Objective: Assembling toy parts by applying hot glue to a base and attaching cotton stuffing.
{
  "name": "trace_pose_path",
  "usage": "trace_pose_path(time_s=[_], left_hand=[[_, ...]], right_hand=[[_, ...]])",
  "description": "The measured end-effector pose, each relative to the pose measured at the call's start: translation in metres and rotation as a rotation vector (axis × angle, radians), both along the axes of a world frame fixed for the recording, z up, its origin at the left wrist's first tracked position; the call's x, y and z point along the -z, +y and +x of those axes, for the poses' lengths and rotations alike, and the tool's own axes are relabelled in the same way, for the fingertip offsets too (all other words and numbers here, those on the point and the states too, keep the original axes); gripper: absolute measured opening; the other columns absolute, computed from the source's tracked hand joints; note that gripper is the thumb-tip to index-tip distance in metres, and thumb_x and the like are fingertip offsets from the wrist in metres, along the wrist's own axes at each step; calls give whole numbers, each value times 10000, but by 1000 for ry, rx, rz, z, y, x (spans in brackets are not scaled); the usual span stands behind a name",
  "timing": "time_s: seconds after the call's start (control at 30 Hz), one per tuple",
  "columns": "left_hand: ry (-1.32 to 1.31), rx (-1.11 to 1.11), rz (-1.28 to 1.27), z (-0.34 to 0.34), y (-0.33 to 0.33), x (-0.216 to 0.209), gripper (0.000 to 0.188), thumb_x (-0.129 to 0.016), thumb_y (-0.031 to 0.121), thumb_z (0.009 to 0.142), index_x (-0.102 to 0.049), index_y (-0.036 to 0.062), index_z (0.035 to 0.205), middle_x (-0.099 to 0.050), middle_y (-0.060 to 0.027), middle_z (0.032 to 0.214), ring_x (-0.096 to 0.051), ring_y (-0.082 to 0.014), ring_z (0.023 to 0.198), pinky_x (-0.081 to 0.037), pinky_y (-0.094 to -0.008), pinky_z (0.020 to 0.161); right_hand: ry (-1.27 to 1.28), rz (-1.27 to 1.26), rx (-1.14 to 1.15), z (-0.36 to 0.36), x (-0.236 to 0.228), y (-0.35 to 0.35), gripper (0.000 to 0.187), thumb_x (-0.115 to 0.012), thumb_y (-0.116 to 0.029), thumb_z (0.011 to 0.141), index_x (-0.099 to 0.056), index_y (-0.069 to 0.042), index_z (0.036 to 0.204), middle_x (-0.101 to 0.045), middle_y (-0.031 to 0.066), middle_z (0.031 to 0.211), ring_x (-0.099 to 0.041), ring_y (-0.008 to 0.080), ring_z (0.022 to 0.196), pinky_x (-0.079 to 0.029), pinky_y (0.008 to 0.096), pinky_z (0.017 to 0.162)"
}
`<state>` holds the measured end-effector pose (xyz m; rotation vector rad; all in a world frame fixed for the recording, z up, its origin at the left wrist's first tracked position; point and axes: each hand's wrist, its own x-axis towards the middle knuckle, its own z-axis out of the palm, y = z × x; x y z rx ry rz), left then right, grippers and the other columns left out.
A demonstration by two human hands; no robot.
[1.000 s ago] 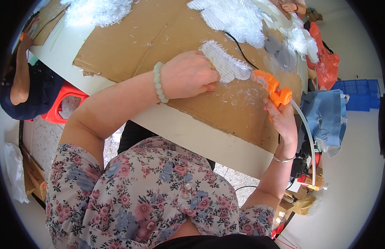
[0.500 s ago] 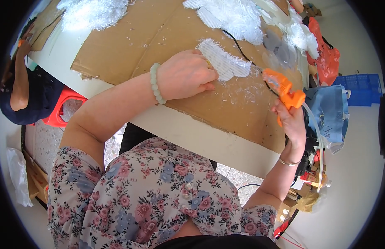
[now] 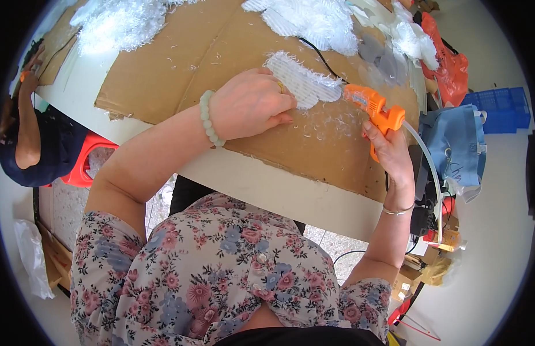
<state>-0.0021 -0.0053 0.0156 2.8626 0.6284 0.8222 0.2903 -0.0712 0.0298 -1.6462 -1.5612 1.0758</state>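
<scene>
one orange glue gun [image 3: 374,106], one cardboard sheet [image 3: 181,63], two fluffy white heaps [image 3: 120,23], one blue crate [image 3: 498,109], two hands [image 3: 250,106].
</scene>
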Motion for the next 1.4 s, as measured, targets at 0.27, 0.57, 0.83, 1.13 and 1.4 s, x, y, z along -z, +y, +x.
trace_pose_path(time_s=[0.27, 0.57, 0.83, 1.13, 1.4], left_hand=[[-4, 1, -26, 0, 1, 1, 149, -669, 199, 719, -607, 69, 759, -584, -62, 625, -562, -252, 671, -455, -351, 708], [29, 38, -140, 4, 2, -2, 153, -646, 177, 742, -589, 37, 767, -591, -73, 792, -552, -248, 812, -478, -353, 694], [25, 51, -9, 9, 1, -2, 286, -640, 194, 753, -577, 63, 1000, -594, -70, 940, -532, -246, 840, -474, -339, 715], [79, 37, 10, 10, 1, 0, 295, -635, 218, 755, -579, 69, 1002, -618, -60, 930, -530, -235, 833, -476, -333, 691], [70, 43, 34, 11, 2, 1, 288, -638, 226, 753, -586, 68, 988, -633, -63, 922, -535, -232, 834, -481, -327, 682]], right_hand=[[-40, -4, 9, 2, 0, 4, 194, -570, -217, 887, -530, -28, 871, -516, -8, 760, -488, 89, 713, -396, 232, 669], [-24, 9, -14, 3, -4, 2, 203, -571, -217, 887, -514, -29, 939, -509, -7, 766, -485, 91, 703, -395, 230, 657], [-26, -37, 3, 1, -2, 4, 216, -579, -226, 879, -541, -26, 950, -519, -10, 759, -483, 77, 708, -389, 221, 658], [-137, -38, -6, 0, -7, 1, 195, -587, -212, 864, -539, -31, 914, -514, -14, 720, -470, 73, 665, -378, 217, 614], [-57, -30, 10, -1, -10, -5, 203, -601, -218, 853, -536, -34, 908, -505, -18, 694, -467, 70, 644, -372, 215, 589]])
